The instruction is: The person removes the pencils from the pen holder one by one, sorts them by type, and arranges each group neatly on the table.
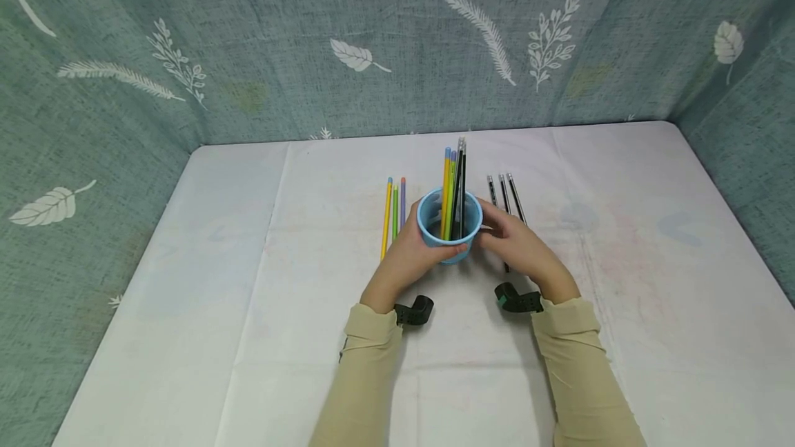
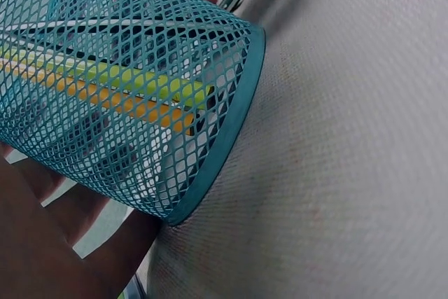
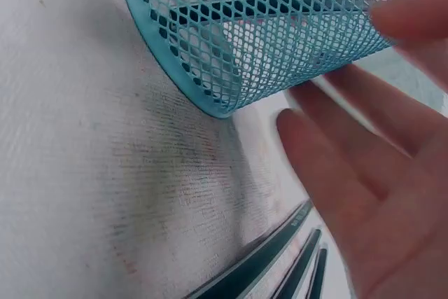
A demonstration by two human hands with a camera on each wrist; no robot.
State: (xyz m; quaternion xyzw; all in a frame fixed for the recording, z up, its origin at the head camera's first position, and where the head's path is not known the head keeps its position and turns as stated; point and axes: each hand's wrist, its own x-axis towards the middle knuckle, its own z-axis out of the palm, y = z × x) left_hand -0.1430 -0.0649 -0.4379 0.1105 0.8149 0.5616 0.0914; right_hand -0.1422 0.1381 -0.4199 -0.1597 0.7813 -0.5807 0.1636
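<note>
A light blue mesh pencil cup point(image 1: 475, 221) stands upright on the white cloth. Inside it lean yellow and green pencils point(image 1: 446, 192) and some black pencils point(image 1: 462, 167) with silvery tops. My left hand point(image 1: 405, 254) grips the cup from the left, thumb across its front below the rim, the other fingers round the far side. At the cup's right side is my right hand point(image 1: 518, 248), its fingers fairly straight and thumb apart; the right wrist view shows the fingertips right at the mesh point(image 3: 273, 54).
To the left lie a yellow pencil point(image 1: 386, 219), a green one point(image 1: 395, 209) and a purple one point(image 1: 403, 199). Three black pencils point(image 1: 515, 197) lie on the right, partly under my right hand in this view. A leaf-patterned curtain point(image 1: 397, 40) borders the table point(image 1: 310, 281).
</note>
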